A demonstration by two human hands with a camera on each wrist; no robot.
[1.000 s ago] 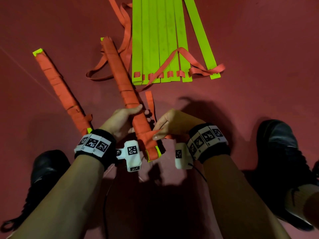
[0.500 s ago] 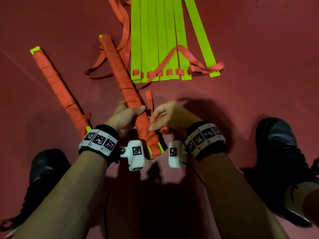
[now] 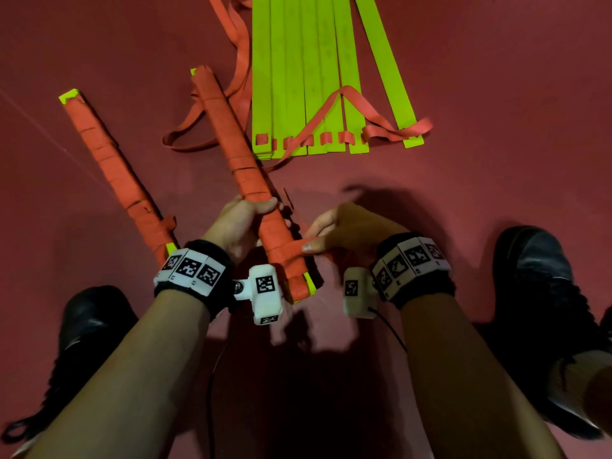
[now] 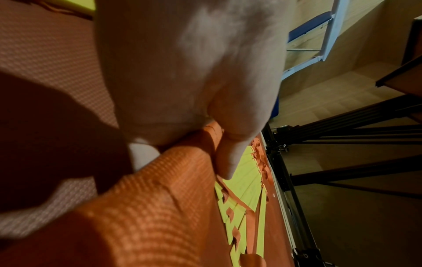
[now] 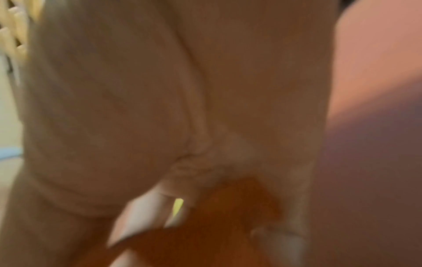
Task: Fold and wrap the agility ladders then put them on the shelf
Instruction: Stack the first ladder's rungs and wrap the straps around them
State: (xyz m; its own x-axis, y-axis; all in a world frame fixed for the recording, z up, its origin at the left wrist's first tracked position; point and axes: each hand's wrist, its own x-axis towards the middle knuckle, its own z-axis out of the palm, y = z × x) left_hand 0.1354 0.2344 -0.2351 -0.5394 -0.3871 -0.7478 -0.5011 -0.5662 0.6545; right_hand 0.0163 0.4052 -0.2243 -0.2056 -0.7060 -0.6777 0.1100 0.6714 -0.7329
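While both hands work low in the head view, the far left has a finished bundle (image 3: 117, 173) lying on the red floor (image 3: 496, 94), wrapped in orange strap and running from about 11 o'clock down toward the left wrist, a bit of yellow-green showing at its top end. A black shoe (image 3: 89, 323) sits at 8 o'clock.

Next over, the left hand (image 3: 238, 226) has its fingers and thumb curled round the second bundle (image 3: 231, 140), gripping it near the lower end; the bundle tilts up toward 11 o'clock with its near end between the two wrists. The left wrist view shows the same thing close up, thumb (image 4: 230, 155) lying along the orange wrap (image 4: 160, 207).

Just right of that, the right hand (image 3: 347, 230) pinches the strap end (image 3: 291, 251) that crosses the bundle's lower end, thumb pressed on top of it. Its wrist view is blurry, so I think the fingers are curled on orange strap there, but can't swear to it.

Up at 12 to 1 o'clock the loose rungs (image 3: 318, 74) lie flat side by side, yellow-green, with orange strap threaded through their near ends and trailing off left. Another black shoe (image 3: 543, 293) at 4 o'clock.
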